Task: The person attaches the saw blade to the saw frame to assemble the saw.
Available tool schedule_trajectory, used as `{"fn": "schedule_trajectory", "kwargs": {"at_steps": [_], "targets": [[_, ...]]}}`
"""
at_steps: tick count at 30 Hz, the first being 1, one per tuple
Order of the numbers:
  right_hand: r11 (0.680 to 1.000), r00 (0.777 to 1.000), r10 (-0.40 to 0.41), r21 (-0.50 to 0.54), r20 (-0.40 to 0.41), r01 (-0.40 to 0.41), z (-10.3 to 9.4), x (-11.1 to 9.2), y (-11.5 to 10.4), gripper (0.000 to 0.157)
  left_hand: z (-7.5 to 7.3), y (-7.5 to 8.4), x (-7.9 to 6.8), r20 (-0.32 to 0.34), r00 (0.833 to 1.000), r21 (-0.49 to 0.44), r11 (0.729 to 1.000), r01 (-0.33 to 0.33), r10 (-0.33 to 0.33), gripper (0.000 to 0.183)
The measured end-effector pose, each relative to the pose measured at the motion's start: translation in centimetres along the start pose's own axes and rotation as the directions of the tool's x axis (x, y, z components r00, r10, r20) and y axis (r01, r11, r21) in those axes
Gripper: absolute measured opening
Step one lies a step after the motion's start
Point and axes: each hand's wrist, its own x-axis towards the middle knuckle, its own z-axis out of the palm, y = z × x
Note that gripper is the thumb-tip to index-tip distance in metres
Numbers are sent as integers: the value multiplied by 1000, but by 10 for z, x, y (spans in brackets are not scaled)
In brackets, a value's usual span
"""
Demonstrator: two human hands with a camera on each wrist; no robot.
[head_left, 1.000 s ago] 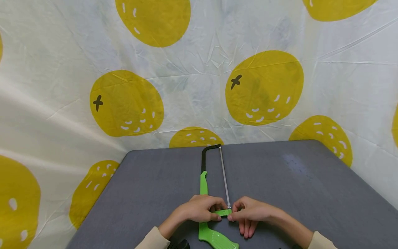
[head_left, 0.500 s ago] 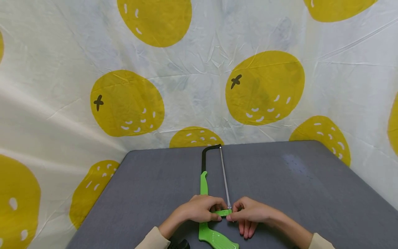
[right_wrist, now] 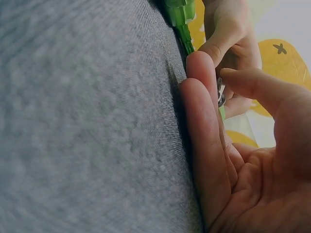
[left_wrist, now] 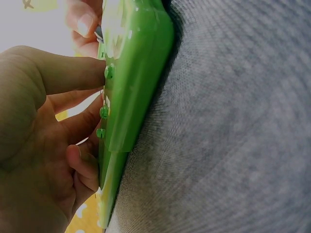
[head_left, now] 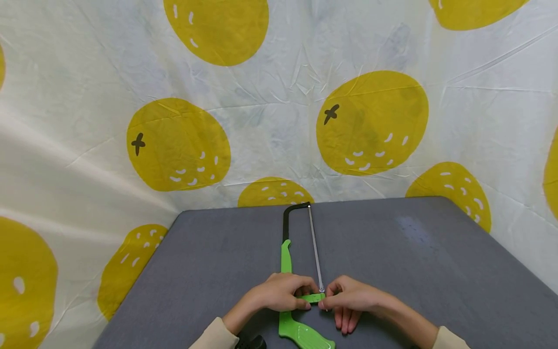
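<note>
A hacksaw [head_left: 285,259] with a green handle and black front frame lies flat on the grey table, its thin silver blade [head_left: 315,247] on the right side. My left hand [head_left: 285,292] reaches over the frame and holds the green crosspiece [head_left: 313,298] between thumb and fingers. In the left wrist view, that thumb presses the green body [left_wrist: 141,77] near its small raised studs. At the blade's near end, my right hand [head_left: 353,294] pinches a small metal wing nut [right_wrist: 221,99], mostly hidden by thumb and forefinger. Its other fingers [right_wrist: 206,141] extend along the table.
The grey table [head_left: 392,252] backs onto a hanging white cloth [head_left: 270,135] printed with yellow fruit. A small black object [head_left: 257,342] sits at the bottom edge, left of the saw's handle.
Very little differs. My right thumb shifts slightly at the nut, while the left hand and the hacksaw stay in place.
</note>
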Motion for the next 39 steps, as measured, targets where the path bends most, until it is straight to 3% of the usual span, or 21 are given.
{"fn": "schedule_trajectory", "kwargs": {"at_steps": [39], "targets": [[1000,998,2,28,55,-4,-4,-2,-5,18,-2,3,0,3,1000,-7,1000,14,-14,24]]}}
